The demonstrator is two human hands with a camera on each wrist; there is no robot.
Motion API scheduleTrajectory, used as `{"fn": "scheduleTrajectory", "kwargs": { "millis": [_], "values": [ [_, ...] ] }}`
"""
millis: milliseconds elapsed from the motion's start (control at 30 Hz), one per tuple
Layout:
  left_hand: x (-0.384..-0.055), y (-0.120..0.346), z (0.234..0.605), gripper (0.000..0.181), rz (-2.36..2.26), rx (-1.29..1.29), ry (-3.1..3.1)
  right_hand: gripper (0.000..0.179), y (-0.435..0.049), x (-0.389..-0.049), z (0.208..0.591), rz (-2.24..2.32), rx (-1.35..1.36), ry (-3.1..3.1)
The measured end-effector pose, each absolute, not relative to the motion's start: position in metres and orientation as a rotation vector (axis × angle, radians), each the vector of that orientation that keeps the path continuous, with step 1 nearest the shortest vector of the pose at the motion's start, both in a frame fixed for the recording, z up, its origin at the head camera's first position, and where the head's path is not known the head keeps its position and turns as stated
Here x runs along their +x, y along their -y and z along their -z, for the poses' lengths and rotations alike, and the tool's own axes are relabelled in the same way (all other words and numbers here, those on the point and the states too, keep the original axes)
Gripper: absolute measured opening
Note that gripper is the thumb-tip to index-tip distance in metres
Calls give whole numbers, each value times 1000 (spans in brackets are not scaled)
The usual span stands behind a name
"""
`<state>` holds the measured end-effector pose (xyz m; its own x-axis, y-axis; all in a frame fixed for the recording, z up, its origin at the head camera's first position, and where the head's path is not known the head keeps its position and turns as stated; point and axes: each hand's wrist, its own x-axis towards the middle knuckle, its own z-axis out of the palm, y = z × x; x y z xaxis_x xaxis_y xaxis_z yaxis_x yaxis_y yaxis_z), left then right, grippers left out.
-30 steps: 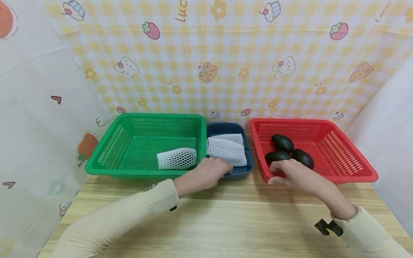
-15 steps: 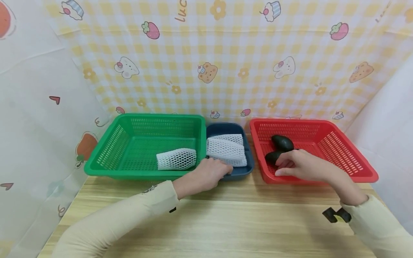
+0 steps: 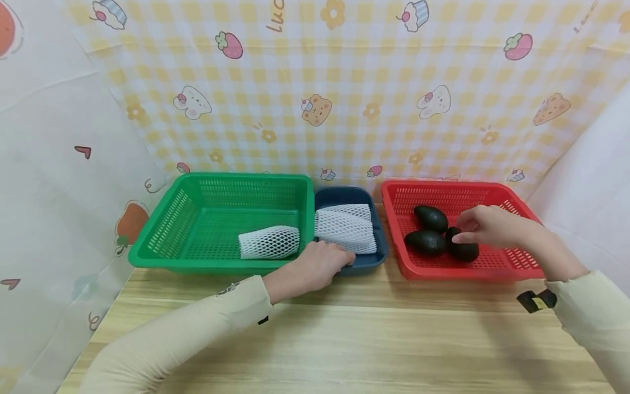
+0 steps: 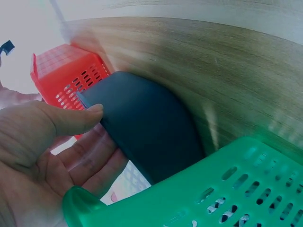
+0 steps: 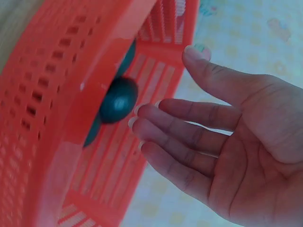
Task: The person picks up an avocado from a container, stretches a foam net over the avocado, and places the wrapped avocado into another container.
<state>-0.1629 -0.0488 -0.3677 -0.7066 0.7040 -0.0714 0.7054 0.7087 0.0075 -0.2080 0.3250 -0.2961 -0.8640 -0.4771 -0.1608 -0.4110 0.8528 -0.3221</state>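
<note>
My left hand point(image 3: 315, 268) is at the front of the dark blue tray point(image 3: 361, 270). In the left wrist view its thumb lies on the outside of the tray wall near the rim, with the fingers on the inner side, so it pinches the wall. White foam net sleeves point(image 3: 344, 230) lie in that tray. Over the red basket point(image 3: 492, 272) my right hand point(image 3: 492, 227) hovers, fingers loosely bent and holding nothing. Below it are three dark avocados: one at the back point(image 3: 430, 219), one at the front left point(image 3: 425, 243), and one partly hidden under the fingers point(image 3: 465, 251).
A green basket point(image 3: 197, 265) stands left of the tray, with one filled-out white foam net point(image 3: 270, 242) inside; its contents are hard to see. The wooden table point(image 3: 344, 339) extends in front. A checked cloth point(image 3: 275, 109) hangs behind the baskets.
My right hand has moved right and back from the red basket's front left corner to above the right avocado, uncovering the front left one. The left hand has stayed in place.
</note>
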Motion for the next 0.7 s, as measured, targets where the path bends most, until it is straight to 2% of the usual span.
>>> {"fn": "scheduleTrajectory", "kwargs": {
  "millis": [333,500,700],
  "values": [
    [-161,51,370,20,40,1200,-2858,55,-354,-232,290,252,-542,-2757],
    [-161,50,369,22,54,1202,-2856,67,-363,-246,290,214,-485,-2691],
    [-161,49,369,25,80,1197,-2866,63,-367,-259,296,207,-420,-2559]
  ]
}}
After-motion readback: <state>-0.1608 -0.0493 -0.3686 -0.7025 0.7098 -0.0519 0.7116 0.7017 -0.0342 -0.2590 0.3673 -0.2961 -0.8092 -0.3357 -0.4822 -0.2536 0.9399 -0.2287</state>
